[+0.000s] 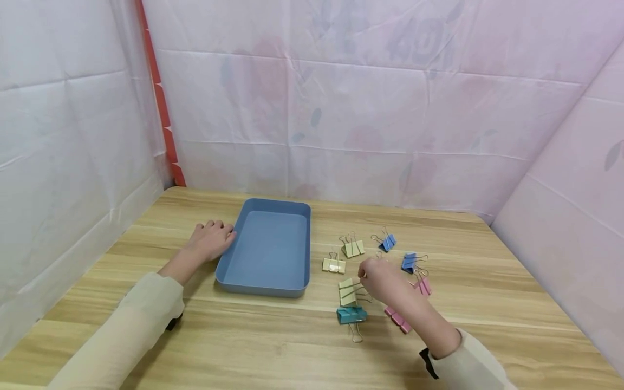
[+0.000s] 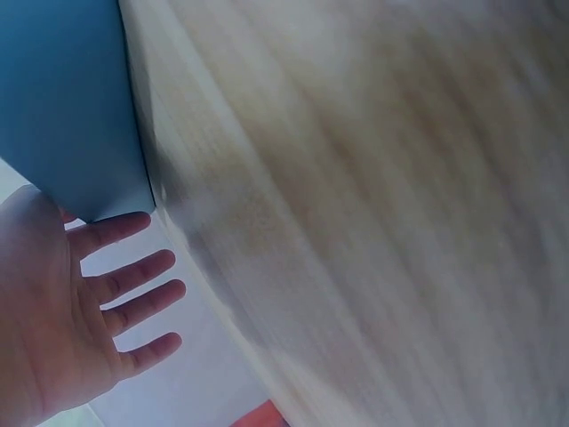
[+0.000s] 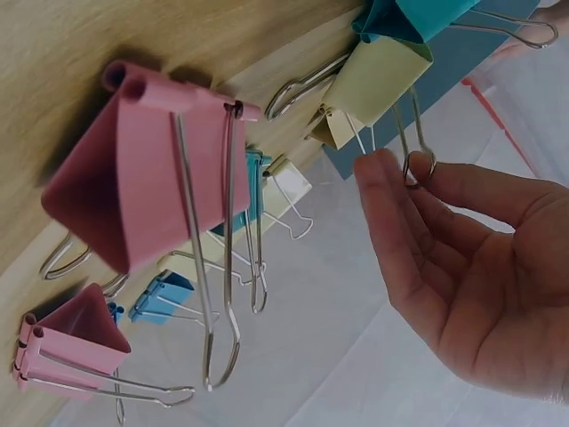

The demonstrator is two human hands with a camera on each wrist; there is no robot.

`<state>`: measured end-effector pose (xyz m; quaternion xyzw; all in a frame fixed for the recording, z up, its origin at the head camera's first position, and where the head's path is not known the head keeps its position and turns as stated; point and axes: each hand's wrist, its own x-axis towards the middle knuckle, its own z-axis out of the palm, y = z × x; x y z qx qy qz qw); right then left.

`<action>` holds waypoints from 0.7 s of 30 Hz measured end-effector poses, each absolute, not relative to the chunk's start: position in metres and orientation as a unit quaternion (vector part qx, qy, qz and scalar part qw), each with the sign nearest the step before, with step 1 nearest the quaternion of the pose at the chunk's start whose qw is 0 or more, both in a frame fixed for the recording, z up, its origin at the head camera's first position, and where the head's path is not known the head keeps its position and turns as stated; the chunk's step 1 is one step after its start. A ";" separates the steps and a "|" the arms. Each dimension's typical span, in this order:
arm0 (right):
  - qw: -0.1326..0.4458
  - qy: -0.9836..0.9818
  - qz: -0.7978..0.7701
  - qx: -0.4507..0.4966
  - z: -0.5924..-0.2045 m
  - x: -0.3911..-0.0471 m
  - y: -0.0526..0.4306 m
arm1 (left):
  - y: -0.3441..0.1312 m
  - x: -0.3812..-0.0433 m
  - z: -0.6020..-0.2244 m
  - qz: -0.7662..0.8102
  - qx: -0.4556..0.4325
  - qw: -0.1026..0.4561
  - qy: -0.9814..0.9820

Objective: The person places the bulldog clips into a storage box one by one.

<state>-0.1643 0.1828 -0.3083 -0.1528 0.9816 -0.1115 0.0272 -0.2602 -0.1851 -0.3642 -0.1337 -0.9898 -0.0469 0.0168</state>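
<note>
My right hand (image 1: 387, 281) is over a group of binder clips. In the right wrist view its thumb and forefinger pinch a wire handle of a pale yellow binder clip (image 3: 378, 80). That clip lies beside a teal binder clip (image 1: 351, 314) on the table. Partly covered by the right hand in the head view is a pink binder clip (image 1: 398, 319). My left hand (image 1: 212, 239) rests at the left side of a blue-grey tray (image 1: 263, 291), fingers extended and spread in the left wrist view. Bare floor shows inside the tray.
Two more yellow binder clips (image 1: 333, 265) lie between tray and right hand. Farther back and right are two blue binder clips (image 1: 387, 242) and another pink binder clip (image 1: 422, 286). Another teal binder clip (image 3: 254, 187) shows in the right wrist view. White sheeting (image 1: 341, 108) encloses the wooden table (image 1: 273, 346).
</note>
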 end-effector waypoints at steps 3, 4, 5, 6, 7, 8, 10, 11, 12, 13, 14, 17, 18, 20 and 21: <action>0.016 0.980 -0.105 -0.168 -0.309 -0.165 0.181 | -0.185 -0.261 -0.365 -0.046 -0.133 0.017 -0.990; 0.013 0.980 -0.104 -0.172 -0.309 -0.166 0.181 | -0.185 -0.261 -0.365 -0.045 -0.133 0.017 -0.990; 0.010 0.979 -0.105 -0.175 -0.310 -0.166 0.181 | -0.185 -0.261 -0.365 -0.043 -0.133 0.016 -0.990; 0.007 0.978 -0.107 -0.181 -0.310 -0.167 0.181 | -0.185 -0.262 -0.366 -0.043 -0.134 0.016 -0.990; 0.005 0.976 -0.111 -0.185 -0.311 -0.168 0.181 | -0.185 -0.262 -0.366 -0.042 -0.134 0.015 -0.990; 0.003 0.974 -0.116 -0.192 -0.312 -0.170 0.182 | -0.185 -0.262 -0.366 -0.042 -0.135 0.014 -0.990; -0.008 0.968 -0.127 -0.214 -0.313 -0.173 0.183 | -0.185 -0.263 -0.366 -0.042 -0.134 0.012 -0.990; -0.011 0.965 -0.133 -0.225 -0.314 -0.175 0.183 | -0.185 -0.263 -0.366 -0.043 -0.133 0.011 -0.990; -0.022 0.960 -0.136 -0.245 -0.317 -0.178 0.185 | -0.185 -0.263 -0.366 -0.045 -0.132 0.009 -0.990; -0.026 0.957 -0.139 -0.252 -0.317 -0.180 0.185 | -0.185 -0.263 -0.366 -0.045 -0.130 0.009 -0.990; -0.030 0.955 -0.140 -0.258 -0.317 -0.182 0.185 | -0.185 -0.264 -0.366 -0.046 -0.129 0.009 -0.991; -0.032 0.957 -0.138 -0.254 -0.318 -0.186 0.184 | -0.185 -0.264 -0.366 -0.047 -0.127 0.010 -0.991; -0.030 0.960 -0.135 -0.243 -0.318 -0.187 0.183 | -0.185 -0.264 -0.366 -0.048 -0.127 0.010 -0.991; -0.013 0.969 -0.130 -0.209 -0.316 -0.185 0.180 | -0.185 -0.264 -0.366 -0.050 -0.128 0.009 -0.990; -0.002 0.973 -0.130 -0.193 -0.316 -0.183 0.180 | -0.185 -0.263 -0.367 -0.049 -0.129 0.008 -0.990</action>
